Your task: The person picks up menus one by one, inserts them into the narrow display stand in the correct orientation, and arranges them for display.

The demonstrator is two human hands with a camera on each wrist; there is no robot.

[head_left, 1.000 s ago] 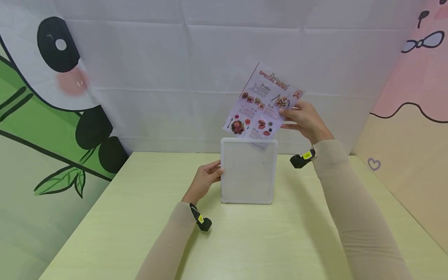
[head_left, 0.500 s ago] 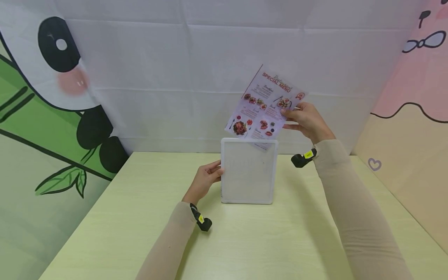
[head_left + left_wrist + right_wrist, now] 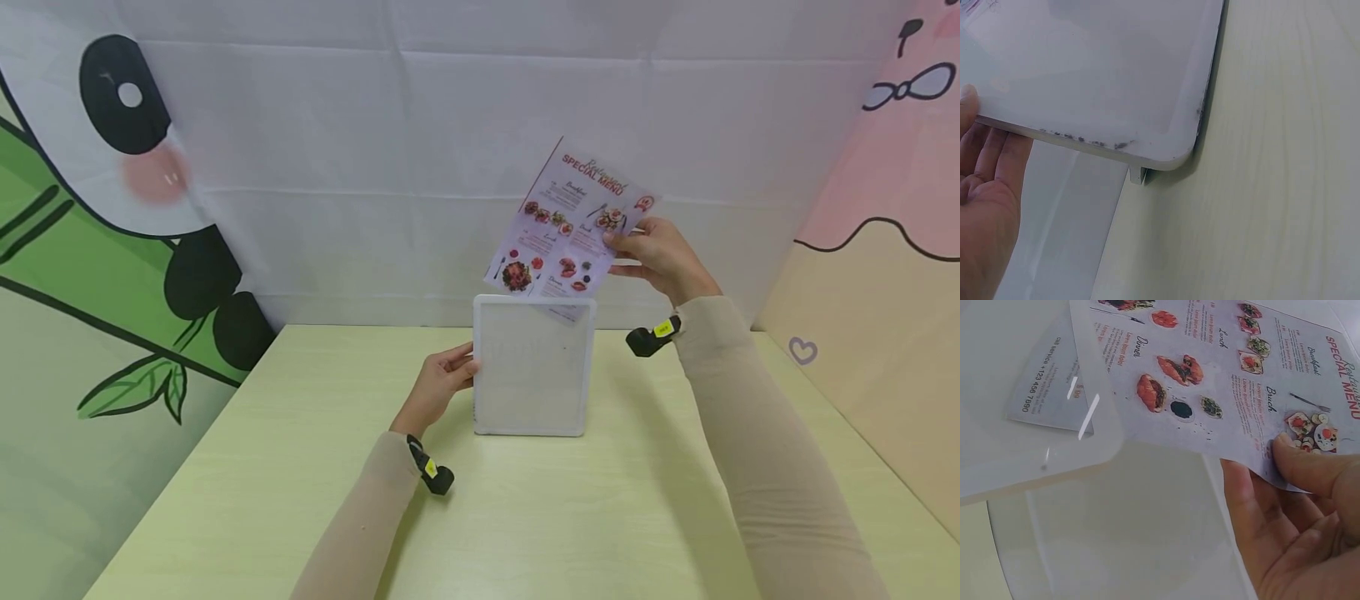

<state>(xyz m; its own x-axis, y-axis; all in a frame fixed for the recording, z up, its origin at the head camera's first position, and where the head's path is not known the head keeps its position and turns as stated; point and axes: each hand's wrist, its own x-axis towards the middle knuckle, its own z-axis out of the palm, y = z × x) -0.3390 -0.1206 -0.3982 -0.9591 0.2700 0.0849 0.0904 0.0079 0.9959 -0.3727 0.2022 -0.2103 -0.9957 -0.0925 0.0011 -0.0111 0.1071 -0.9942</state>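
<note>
A white-framed sign holder point(image 3: 528, 375) with a clear front stands upright on the table. My left hand point(image 3: 435, 383) grips its left edge, thumb in front and fingers behind, as the left wrist view also shows. My right hand point(image 3: 667, 258) pinches the right side of a printed menu sheet point(image 3: 573, 208), thumb on the printed face. The sheet leans to the right above the holder. Its lower corner shows through the clear panel point(image 3: 1054, 447) in the right wrist view, inside the top of the frame. The rest of the sheet sticks out above the rim.
The pale wood-grain table point(image 3: 300, 500) spreads around the holder. A white cloth backdrop point(image 3: 337, 208) hangs behind it, with painted cartoon panels at both sides. A small foot point(image 3: 1137, 174) juts out under the holder's corner.
My right hand and the menu have shifted slightly to the right, mostly in the first half second. The left hand and the sign holder have stayed put.
</note>
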